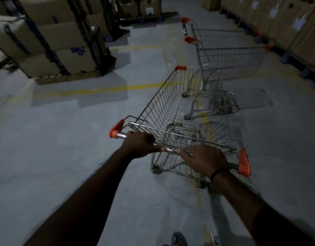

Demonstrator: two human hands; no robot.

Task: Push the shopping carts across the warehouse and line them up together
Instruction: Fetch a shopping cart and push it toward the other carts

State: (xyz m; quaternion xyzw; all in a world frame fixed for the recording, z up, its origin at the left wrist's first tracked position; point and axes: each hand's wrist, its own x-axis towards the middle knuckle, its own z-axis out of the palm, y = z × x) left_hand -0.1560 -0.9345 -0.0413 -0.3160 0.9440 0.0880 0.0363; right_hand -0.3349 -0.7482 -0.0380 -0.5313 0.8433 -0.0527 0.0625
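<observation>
A wire shopping cart (163,102) with orange corner caps stands in front of me on the grey floor. My left hand (141,145) grips the left part of its chrome handle bar. My right hand (204,160) holds the same bar further right, a black band on its wrist. A second shopping cart (229,55) stands just beyond, turned sideways with its orange-capped handle to the left and its basket pointing right. The front of my cart is close to that cart's near side and wheels.
Stacked cardboard boxes on a pallet (52,43) stand at the left. A row of tall cartons (286,20) on blue pallets lines the right wall. Yellow floor lines (103,89) cross the aisle. My shoe (179,239) shows at the bottom edge.
</observation>
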